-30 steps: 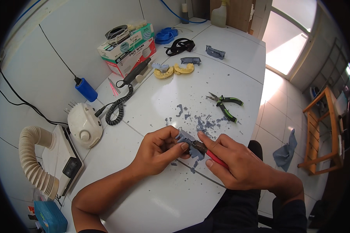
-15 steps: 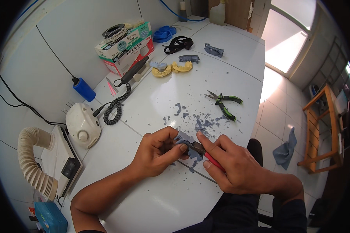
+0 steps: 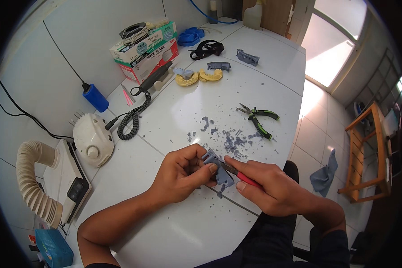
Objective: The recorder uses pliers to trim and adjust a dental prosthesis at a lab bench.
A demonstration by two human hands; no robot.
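My left hand [image 3: 176, 176] pinches a grey-blue resin dental piece [image 3: 223, 177] between thumb and curled fingers, over the near part of the table. My right hand [image 3: 279, 187] is closed round a pair of red-handled cutters [image 3: 250, 179], forefinger stretched along the tool. Their dark jaws meet the right side of the piece; whether they bite into it cannot be made out. Broken grey-blue scraps [image 3: 234, 143] lie just beyond both hands, and a few crumbs [image 3: 220, 193] sit under the piece. Farther right rest pliers with black and green handles [image 3: 261, 119].
Yellow dental models [image 3: 210, 76] and more grey-blue pieces [image 3: 247, 57] stand at the back. On the left are a black handpiece [image 3: 155, 77] with coiled cord, its white control unit [image 3: 93, 142] and a ribbed hose [image 3: 29, 183]. Stacked boxes [image 3: 147, 62] stand by the wall.
The cutters have drawn back slightly to the right and changed angle. The dental piece has turned, so more of its length shows. My left hand stays nearly in place.
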